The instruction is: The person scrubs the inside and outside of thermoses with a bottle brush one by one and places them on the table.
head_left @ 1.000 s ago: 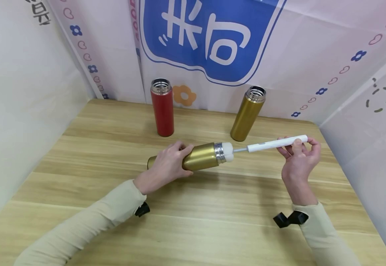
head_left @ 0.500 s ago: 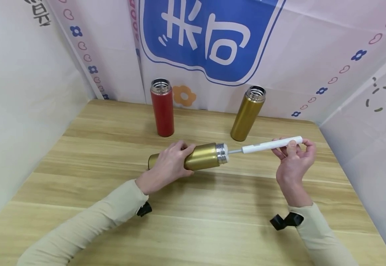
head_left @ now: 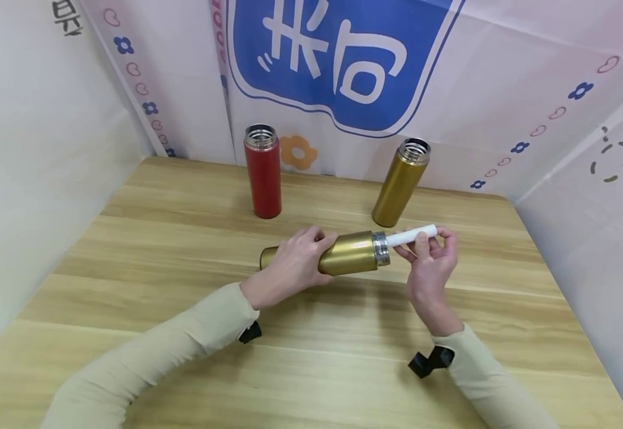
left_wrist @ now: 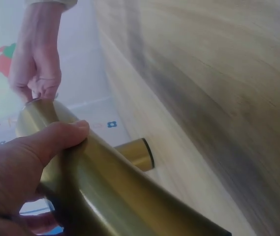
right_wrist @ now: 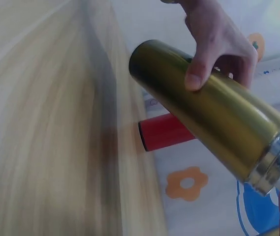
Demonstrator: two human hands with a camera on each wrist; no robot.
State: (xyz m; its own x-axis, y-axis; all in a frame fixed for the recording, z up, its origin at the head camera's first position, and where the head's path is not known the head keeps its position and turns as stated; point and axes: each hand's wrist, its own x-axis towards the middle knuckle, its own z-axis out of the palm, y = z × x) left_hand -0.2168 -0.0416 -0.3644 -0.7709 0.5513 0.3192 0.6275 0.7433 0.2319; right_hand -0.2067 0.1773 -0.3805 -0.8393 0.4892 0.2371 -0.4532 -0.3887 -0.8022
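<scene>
In the head view, my left hand (head_left: 292,265) grips a gold thermos flask (head_left: 350,253) round its body, with the mouth pointing right. The flask lies nearly on its side, and its shadow falls on the table below it. My right hand (head_left: 430,277) pinches the white handle (head_left: 413,235) of a bottle brush at its outer end. The rest of the handle runs into the flask's mouth, and the sponge head is hidden inside. In the right wrist view, the flask (right_wrist: 203,113) slants across with its steel neck (right_wrist: 272,160) at lower right.
Behind the hands stand a red flask (head_left: 264,173) and a second gold flask (head_left: 401,183), both upright without lids. The wooden table (head_left: 322,357) meets a printed cloth backdrop (head_left: 477,119) at the back, with pale walls on both sides.
The brush's white sponge head went into the gold flask, followed by its shaft and part of the handle. My right hand moved left; my left hand and the flask shifted slightly right.
</scene>
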